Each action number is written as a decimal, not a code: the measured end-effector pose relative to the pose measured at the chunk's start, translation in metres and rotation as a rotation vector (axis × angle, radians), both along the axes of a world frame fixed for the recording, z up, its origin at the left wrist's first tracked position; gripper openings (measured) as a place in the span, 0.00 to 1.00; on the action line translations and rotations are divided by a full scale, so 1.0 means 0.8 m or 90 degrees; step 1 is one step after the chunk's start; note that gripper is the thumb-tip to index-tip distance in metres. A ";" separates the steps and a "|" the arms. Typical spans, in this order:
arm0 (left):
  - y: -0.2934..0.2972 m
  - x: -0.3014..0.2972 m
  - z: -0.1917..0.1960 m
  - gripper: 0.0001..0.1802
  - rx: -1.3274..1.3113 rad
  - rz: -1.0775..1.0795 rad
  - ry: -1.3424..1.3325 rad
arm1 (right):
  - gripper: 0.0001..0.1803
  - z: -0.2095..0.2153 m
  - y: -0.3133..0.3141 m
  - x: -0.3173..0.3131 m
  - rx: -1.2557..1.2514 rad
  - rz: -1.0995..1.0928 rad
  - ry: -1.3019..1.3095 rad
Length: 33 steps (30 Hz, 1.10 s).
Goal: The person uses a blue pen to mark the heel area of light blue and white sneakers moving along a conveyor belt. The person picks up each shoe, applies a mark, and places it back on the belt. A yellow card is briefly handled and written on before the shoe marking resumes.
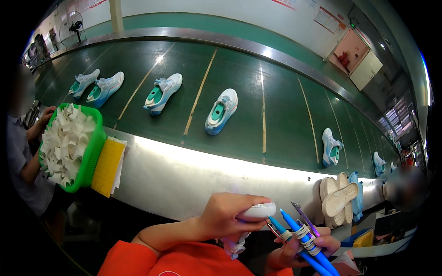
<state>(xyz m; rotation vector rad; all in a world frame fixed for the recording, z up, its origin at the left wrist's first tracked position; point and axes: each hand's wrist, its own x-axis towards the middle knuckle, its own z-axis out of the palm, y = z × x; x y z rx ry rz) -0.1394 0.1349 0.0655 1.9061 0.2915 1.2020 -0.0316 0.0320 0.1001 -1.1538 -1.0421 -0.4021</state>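
Observation:
My left hand is wrapped round a shoe, whose white toe sticks out past my fingers. Below the hand hangs a pale, laced-looking part of it, and the rest is hidden. In my right hand is a bundle of pens, blue, teal and purple ones, bound with pale rubber bands. The teal pen's tip is at the shoe's toe; I cannot tell whether it touches. A blue pen tip points up beside it.
Beyond a metal ledge, a green conveyor belt carries several white-and-blue shoes. A green basket of white scraps and a yellow booklet stand left; beige soles lie right. People are at both sides.

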 end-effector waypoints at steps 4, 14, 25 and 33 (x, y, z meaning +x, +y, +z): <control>-0.001 -0.001 -0.002 0.25 0.019 0.009 -0.006 | 0.20 0.008 0.000 -0.007 -0.024 -0.004 -0.020; 0.034 0.004 -0.007 0.22 -0.089 0.053 0.033 | 0.20 -0.006 -0.019 -0.004 0.038 -0.095 0.202; 0.111 0.010 -0.165 0.34 0.005 0.245 0.369 | 0.20 -0.093 -0.048 0.017 -0.155 0.228 0.540; -0.053 -0.087 -0.192 0.35 0.614 0.059 0.181 | 0.19 -0.098 -0.051 0.032 -0.194 0.269 0.582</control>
